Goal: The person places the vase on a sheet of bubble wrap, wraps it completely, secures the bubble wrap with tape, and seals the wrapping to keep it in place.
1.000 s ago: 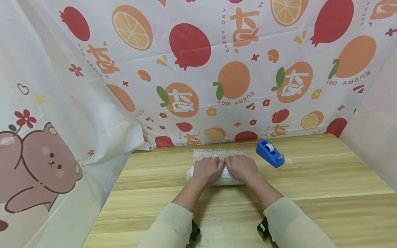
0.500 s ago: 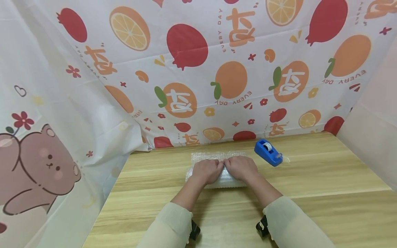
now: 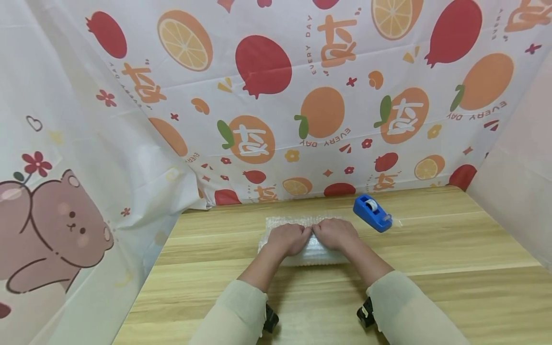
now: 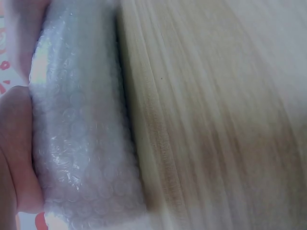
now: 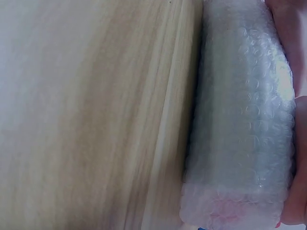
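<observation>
A bundle of clear bubble wrap (image 3: 314,249) lies crosswise on the wooden table in the head view. My left hand (image 3: 290,238) grips its left part with fingers curled over the top, and my right hand (image 3: 335,234) does the same on the right. The hands sit side by side, thumbs almost meeting. Behind the knuckles a strip of the wrap shows. In the left wrist view the bundle (image 4: 84,124) looks rounded and thick, with my hand along its side. A pinkish patch shows through the end of the wrap (image 5: 235,208) in the right wrist view; the fingertips are hidden.
A blue tape dispenser (image 3: 373,213) with a roll of clear tape stands right of the wrap, near the back. The wooden table (image 3: 207,287) ends at a fruit-printed curtain (image 3: 284,120) behind and a bear-printed one (image 3: 69,230) at the left.
Both hands and the bubble wrap have shifted slightly towards me. Less of the wrap shows behind the knuckles. The tape dispenser has stayed in place.
</observation>
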